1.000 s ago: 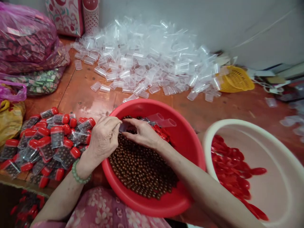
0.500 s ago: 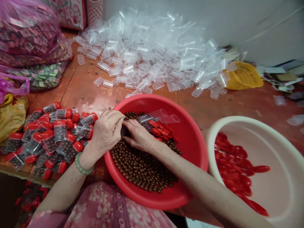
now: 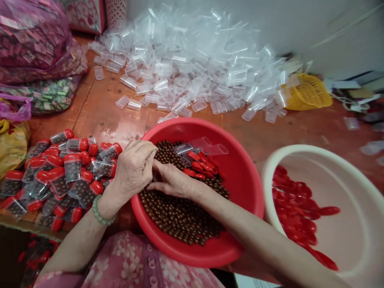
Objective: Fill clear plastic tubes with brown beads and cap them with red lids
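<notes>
Over the left part of a red basin point(image 3: 253, 192), my left hand point(image 3: 135, 170) is closed, knuckles up, round a clear plastic container that is mostly hidden now. My right hand point(image 3: 174, 181) meets it from the right, its fingers and thumb curled towards the left palm; what they grip is hidden. Below both hands lie many round brown beads or balls point(image 3: 177, 218). Inside the basin, near its far side, are loose clear containers point(image 3: 216, 149) and a cluster of red caps point(image 3: 205, 164). Filled, red-capped containers point(image 3: 72, 168) are piled to the left.
A heap of clear containers point(image 3: 192, 76) covers the back of the table. A white basin point(image 3: 354, 224) with red pieces point(image 3: 297, 208) stands right, a yellow basket point(image 3: 312, 94) behind it. Purple bags point(image 3: 33, 44) of small packages sit far left.
My right hand has shifted slightly down and left, its fingers going further behind the left hand. The translucent piece between the hands is less visible. The view has moved a little.
</notes>
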Available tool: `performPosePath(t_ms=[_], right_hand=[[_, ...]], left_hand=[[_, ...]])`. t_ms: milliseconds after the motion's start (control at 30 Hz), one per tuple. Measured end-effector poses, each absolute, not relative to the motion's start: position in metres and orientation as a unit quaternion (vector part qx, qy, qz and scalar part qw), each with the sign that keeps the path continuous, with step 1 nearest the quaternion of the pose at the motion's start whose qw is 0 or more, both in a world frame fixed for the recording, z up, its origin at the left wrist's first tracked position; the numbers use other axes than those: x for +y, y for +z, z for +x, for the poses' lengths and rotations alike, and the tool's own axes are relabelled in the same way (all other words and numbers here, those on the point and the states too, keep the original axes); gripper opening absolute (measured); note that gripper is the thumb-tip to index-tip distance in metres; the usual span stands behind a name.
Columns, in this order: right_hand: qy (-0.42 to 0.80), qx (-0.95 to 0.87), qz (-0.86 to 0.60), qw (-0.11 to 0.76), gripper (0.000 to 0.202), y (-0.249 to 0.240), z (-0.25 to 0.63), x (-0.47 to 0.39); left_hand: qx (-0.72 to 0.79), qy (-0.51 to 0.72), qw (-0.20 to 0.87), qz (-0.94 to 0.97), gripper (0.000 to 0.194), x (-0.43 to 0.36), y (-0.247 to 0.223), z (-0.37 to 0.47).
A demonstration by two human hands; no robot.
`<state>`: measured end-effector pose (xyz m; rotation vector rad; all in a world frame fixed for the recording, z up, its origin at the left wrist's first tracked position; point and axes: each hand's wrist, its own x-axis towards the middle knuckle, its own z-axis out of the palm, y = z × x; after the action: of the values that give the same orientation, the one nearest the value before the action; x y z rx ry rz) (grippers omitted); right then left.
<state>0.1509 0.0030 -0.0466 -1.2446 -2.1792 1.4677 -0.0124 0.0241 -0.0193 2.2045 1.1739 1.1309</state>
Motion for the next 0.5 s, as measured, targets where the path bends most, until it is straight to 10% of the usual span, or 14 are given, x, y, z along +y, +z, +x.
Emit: performPosePath(t_ms=[133, 367, 500], right_hand=[[0.525, -0.718, -0.449, 0.08, 0.041, -0.043, 0.151, 0.014], [0.09, -0.863, -0.478, -0.136, 0.025, -0.022, 0.155, 0.042], [0.101, -0.895, -0.399, -0.17, 0.027, -0.038, 0.147, 0.035]], left_hand=[[0.416, 0.41, 0.199, 0.787, 0.018, 0.025, -0.02, -0.012], [0.412, 0.393, 0.205, 0.796, 0.018, 0.025, -0.02, -0.012], [0.413, 0.379, 0.198, 0.804, 0.019, 0.025, -0.02, -0.012]])
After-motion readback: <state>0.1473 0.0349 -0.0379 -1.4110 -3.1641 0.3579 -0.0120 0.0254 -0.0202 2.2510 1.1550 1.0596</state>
